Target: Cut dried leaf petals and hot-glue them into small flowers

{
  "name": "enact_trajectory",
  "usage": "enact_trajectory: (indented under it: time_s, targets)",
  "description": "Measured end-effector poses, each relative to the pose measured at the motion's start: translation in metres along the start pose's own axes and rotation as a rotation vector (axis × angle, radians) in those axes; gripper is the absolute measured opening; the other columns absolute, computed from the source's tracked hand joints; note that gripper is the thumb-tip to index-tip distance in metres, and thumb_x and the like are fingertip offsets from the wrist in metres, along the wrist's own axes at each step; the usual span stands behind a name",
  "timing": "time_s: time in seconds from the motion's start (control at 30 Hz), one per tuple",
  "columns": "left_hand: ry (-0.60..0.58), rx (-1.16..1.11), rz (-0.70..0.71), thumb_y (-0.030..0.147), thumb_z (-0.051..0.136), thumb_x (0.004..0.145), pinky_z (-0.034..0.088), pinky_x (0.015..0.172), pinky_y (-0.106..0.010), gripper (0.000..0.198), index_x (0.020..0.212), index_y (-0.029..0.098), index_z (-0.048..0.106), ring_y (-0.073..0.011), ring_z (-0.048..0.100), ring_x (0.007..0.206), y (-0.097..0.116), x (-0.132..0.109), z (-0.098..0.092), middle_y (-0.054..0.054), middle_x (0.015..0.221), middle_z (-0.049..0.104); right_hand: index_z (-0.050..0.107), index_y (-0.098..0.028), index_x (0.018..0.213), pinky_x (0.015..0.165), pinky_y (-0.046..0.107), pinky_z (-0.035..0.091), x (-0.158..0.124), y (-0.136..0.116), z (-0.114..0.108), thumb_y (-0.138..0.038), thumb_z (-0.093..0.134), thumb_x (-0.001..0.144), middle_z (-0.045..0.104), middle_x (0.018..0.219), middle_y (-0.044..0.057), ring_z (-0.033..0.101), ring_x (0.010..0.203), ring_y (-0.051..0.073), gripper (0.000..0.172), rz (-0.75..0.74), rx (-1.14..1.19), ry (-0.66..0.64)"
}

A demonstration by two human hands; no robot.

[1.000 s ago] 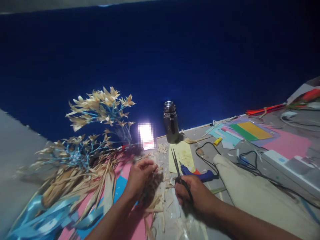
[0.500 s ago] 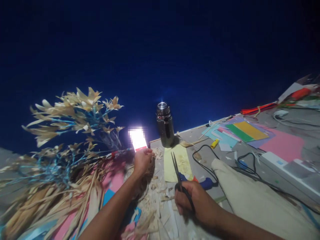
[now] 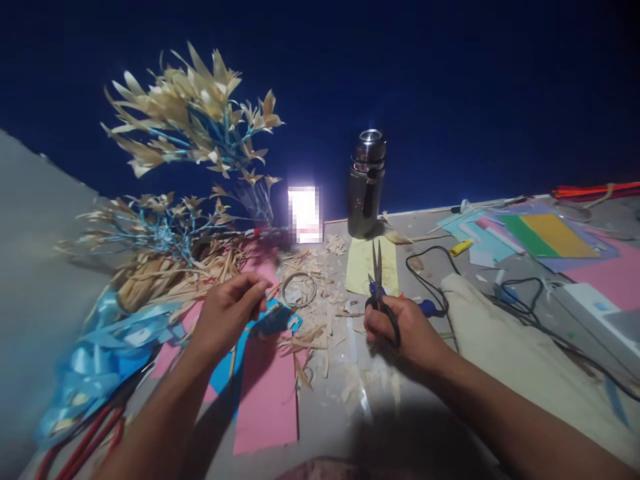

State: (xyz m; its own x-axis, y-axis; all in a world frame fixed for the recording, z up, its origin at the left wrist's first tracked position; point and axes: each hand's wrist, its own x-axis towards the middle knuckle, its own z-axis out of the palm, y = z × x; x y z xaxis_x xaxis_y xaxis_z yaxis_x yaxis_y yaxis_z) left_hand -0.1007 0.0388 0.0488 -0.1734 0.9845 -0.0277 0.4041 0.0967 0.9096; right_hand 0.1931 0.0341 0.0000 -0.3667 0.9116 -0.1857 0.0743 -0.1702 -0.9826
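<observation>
My right hand [image 3: 407, 333] holds black-handled scissors [image 3: 379, 272] with the blades pointing up and away from me, slightly parted. Beyond it lies a yellow sheet [image 3: 357, 267] with scraps on it; a blue tool [image 3: 429, 307] is partly covered by the hand. My left hand [image 3: 227, 313] is raised over the left side, thumb and fingers pressed together; whatever may be between them is too small to make out. Near its fingertips are a tape-like ring [image 3: 299, 291], blue material [image 3: 273, 320] and pink paper [image 3: 270, 393].
Pale dried-leaf flowers on blue stems [image 3: 200, 120] stand at the left. A lit phone screen [image 3: 305, 210] and a dark flask [image 3: 367, 193] are at the back. Red-handled cutters [image 3: 95, 433] lie front left. Cables, a power strip [image 3: 590, 320] and beige cloth [image 3: 495, 340] occupy the right.
My left hand has come back from the lit phone toward me and to the left. The scissors stay in my right hand. The view has tilted down and shifted left.
</observation>
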Motion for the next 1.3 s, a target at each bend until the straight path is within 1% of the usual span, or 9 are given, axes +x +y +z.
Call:
enact_trajectory:
  time_s: [0.17,0.4,0.5,0.7,0.87,0.97,1.1,1.2,1.3]
  targets:
    - [-0.096,0.254,-0.055,0.053,0.058,0.089,0.042,0.055,-0.027,0.036,0.077,0.021,0.071,-0.0164,0.055,0.055,-0.030,-0.052,-0.020,0.001,0.060,0.065,0.060,-0.019,0.068,0.054,0.027,0.040,0.000,0.000,0.001,-0.062,0.073,0.079,0.061,0.061,0.001,0.051,0.056,0.014,0.046,0.001,-0.046,0.029]
    - [0.016,0.526,-0.179,0.053,0.056,0.081,0.050,0.071,-0.036,0.033,0.082,0.024,0.072,-0.0262,0.068,0.077,-0.063,-0.089,-0.024,-0.003,0.084,0.077,0.062,-0.019,0.067,0.055,0.028,0.042,0.002,0.004,0.000,-0.050,0.070,0.083,0.061,0.061,0.001,0.053,0.056,0.015,0.035,-0.018,-0.099,0.039]
    - [-0.005,0.563,-0.178,0.052,0.057,0.083,0.051,0.079,-0.038,0.033,0.091,0.024,0.072,-0.0280,0.070,0.089,-0.075,-0.097,-0.018,-0.006,0.096,0.077,0.062,-0.019,0.067,0.054,0.028,0.042,0.002,0.004,0.001,-0.049,0.069,0.083,0.061,0.062,0.001,0.053,0.056,0.015,0.034,-0.014,-0.114,0.032]
    - [-0.017,0.755,-0.045,0.042,0.049,0.092,0.050,0.081,-0.039,0.028,0.094,0.022,0.069,-0.0277,0.069,0.093,-0.083,-0.100,-0.001,-0.008,0.099,0.073,0.063,-0.019,0.066,0.055,0.028,0.042,0.003,0.002,0.001,-0.050,0.071,0.081,0.061,0.061,0.001,0.053,0.057,0.015,0.035,-0.026,-0.110,0.034]
    - [0.005,0.947,0.057,0.035,0.040,0.100,0.047,0.072,-0.037,0.031,0.092,0.022,0.067,-0.0273,0.069,0.088,-0.094,-0.101,0.001,-0.009,0.099,0.072,0.062,-0.019,0.069,0.057,0.028,0.041,0.003,0.000,0.001,-0.051,0.074,0.077,0.062,0.061,0.000,0.052,0.056,0.014,0.034,-0.011,-0.078,0.028]
    - [0.024,0.996,0.112,0.030,0.040,0.102,0.045,0.066,-0.036,0.030,0.090,0.022,0.066,-0.0258,0.069,0.083,-0.092,-0.102,0.002,-0.008,0.097,0.071,0.062,-0.019,0.070,0.058,0.029,0.042,0.003,-0.001,0.002,-0.051,0.075,0.075,0.063,0.061,0.001,0.054,0.058,0.015,0.035,-0.001,-0.089,0.035]
    - [0.047,0.802,0.345,0.032,0.050,0.101,0.048,0.069,-0.032,0.020,0.093,0.023,0.065,-0.0205,0.067,0.078,-0.075,-0.105,0.021,-0.004,0.089,0.069,0.062,-0.019,0.071,0.058,0.028,0.042,0.002,0.000,0.002,-0.049,0.073,0.077,0.063,0.062,0.001,0.054,0.058,0.015,0.033,-0.006,-0.077,0.030]
    - [-0.108,0.647,0.507,0.030,0.055,0.100,0.049,0.067,-0.029,0.018,0.087,0.022,0.064,-0.0188,0.065,0.074,-0.064,-0.108,0.050,-0.002,0.080,0.065,0.061,-0.019,0.071,0.056,0.027,0.041,0.002,0.000,0.003,-0.048,0.072,0.079,0.063,0.063,0.001,0.054,0.057,0.014,0.033,-0.006,-0.068,0.020]
    - [-0.161,0.740,0.528,0.031,0.063,0.095,0.046,0.060,-0.032,0.016,0.082,0.021,0.063,-0.0217,0.063,0.071,-0.063,-0.111,0.074,-0.004,0.078,0.064,0.061,-0.019,0.069,0.055,0.027,0.040,0.003,0.001,0.003,-0.049,0.073,0.079,0.062,0.062,0.000,0.052,0.057,0.013,0.034,-0.014,-0.058,0.036]
